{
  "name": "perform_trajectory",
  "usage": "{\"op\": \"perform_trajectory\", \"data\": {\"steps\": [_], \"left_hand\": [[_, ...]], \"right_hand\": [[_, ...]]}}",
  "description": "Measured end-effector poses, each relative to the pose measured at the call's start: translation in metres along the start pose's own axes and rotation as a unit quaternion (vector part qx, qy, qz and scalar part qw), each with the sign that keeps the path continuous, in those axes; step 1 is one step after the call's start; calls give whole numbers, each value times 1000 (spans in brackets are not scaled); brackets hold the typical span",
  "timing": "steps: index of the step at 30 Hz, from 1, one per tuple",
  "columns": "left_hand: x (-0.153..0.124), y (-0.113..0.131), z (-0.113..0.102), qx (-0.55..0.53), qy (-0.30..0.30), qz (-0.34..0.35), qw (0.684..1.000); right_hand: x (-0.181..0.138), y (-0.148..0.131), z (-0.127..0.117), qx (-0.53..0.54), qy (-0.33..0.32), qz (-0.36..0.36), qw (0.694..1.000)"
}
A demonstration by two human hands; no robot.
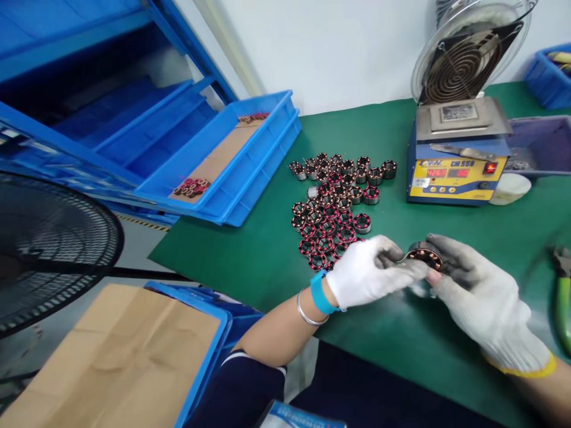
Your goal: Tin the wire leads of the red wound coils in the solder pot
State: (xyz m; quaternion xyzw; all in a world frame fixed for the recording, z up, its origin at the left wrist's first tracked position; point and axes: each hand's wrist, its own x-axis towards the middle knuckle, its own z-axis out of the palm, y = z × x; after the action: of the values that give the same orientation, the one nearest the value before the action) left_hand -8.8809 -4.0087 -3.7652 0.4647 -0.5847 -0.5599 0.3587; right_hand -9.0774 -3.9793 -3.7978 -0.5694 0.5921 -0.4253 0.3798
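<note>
My right hand (479, 291), in a white glove with darkened fingertips, grips a motor stator (424, 254) between thumb and fingers. The stator is a dark ring with copper windings, tilted towards me. My left hand (377, 270), in a white glove, is closed at the stator's left side. A thin wire lead (404, 257) runs from the ring into its pinched fingers. Just beyond my left hand, several more stators (328, 211) with copper or red windings stand grouped on the green table (250, 255).
A solder pot (457, 160) with a lit red display stands at the back right, a fume fan (459, 65) behind it. Green-handled cutters (562, 303) lie far right. Stacked blue trays (250, 160) stand left, near a black fan (53, 249). Cardboard (134, 356) covers a lower bin.
</note>
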Motion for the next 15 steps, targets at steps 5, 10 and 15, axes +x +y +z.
{"op": "perform_trajectory", "data": {"steps": [5, 10, 15], "left_hand": [[-9, -5, 4, -56, -79, 8, 995], [-20, -6, -3, -201, -90, 65, 973], [-19, -9, 0, -124, 96, 156, 975]], "right_hand": [[-8, -1, -3, -11, -17, 12, 1000], [-14, -7, -6, -85, 5, -44, 995], [-8, -7, -4, -115, 41, -30, 992]]}}
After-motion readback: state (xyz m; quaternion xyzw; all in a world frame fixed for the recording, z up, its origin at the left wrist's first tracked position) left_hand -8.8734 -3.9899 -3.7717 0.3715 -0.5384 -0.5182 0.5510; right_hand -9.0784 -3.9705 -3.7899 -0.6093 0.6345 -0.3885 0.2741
